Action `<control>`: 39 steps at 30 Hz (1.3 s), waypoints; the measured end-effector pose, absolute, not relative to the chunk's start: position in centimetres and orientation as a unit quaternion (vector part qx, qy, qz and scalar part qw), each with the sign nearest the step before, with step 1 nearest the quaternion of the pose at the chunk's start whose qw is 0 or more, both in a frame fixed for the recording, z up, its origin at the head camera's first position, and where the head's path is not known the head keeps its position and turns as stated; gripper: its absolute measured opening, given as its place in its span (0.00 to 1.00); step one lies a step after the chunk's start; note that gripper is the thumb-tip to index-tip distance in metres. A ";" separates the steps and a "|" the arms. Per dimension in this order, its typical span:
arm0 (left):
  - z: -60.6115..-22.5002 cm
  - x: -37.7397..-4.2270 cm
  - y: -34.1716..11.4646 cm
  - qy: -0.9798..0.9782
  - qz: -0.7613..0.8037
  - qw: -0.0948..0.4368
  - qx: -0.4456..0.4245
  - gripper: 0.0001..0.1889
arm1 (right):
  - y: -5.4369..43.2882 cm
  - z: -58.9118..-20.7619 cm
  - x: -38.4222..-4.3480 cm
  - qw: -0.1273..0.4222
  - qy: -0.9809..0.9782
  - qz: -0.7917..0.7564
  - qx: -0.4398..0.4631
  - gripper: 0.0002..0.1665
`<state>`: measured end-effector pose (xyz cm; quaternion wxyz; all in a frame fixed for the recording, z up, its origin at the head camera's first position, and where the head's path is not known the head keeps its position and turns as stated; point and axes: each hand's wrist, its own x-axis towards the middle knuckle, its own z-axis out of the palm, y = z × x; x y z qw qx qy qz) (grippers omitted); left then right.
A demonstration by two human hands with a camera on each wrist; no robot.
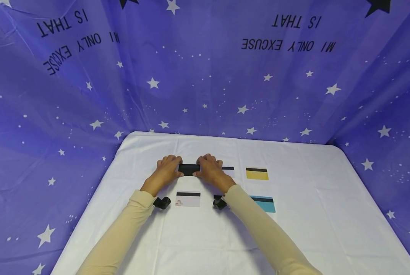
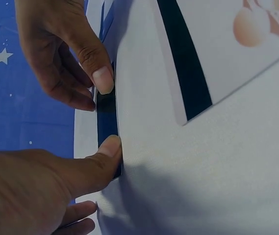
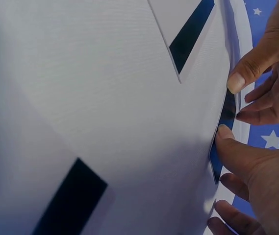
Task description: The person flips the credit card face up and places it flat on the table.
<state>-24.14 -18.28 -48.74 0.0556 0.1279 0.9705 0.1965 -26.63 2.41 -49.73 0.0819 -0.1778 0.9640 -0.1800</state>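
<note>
A black card [image 1: 189,168] lies at the back of the white table, between both hands. My left hand [image 1: 166,169] pinches its left end, thumb on the near edge and fingers toward the far side. On the right end, my right hand [image 1: 209,169] pinches in the same way. The left wrist view shows the dark card [image 2: 108,125] edge-on with a thumb at each end. From the right wrist, the card [image 3: 227,111] appears as a narrow dark strip between the thumbs.
Nearer me lies a pale card [image 1: 191,200] with a black stripe. A yellow card [image 1: 257,174] and a blue card [image 1: 267,206] lie to the right. Another striped card [image 1: 229,172] is partly behind my right hand. One more [image 1: 217,197] is mostly hidden by the right wrist camera.
</note>
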 end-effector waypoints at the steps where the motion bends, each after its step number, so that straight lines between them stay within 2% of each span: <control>1: -48.7 -24.2 -18.3 0.971 0.196 0.057 0.129 0.22 | 2.4 -49.8 -26.7 0.082 0.964 -0.179 -0.178 0.31; 19: -48.7 -24.7 -18.1 0.967 0.206 0.067 0.137 0.24 | 2.6 -49.9 -26.7 0.090 0.956 -0.204 -0.193 0.29; 28: -48.0 -25.2 -17.1 0.967 0.203 0.036 0.148 0.11 | 2.5 -50.0 -26.4 0.064 0.956 -0.199 -0.205 0.27; 39: -48.3 -26.3 -16.4 0.961 0.226 0.022 0.159 0.05 | 2.4 -49.7 -25.9 0.012 0.960 -0.162 -0.229 0.27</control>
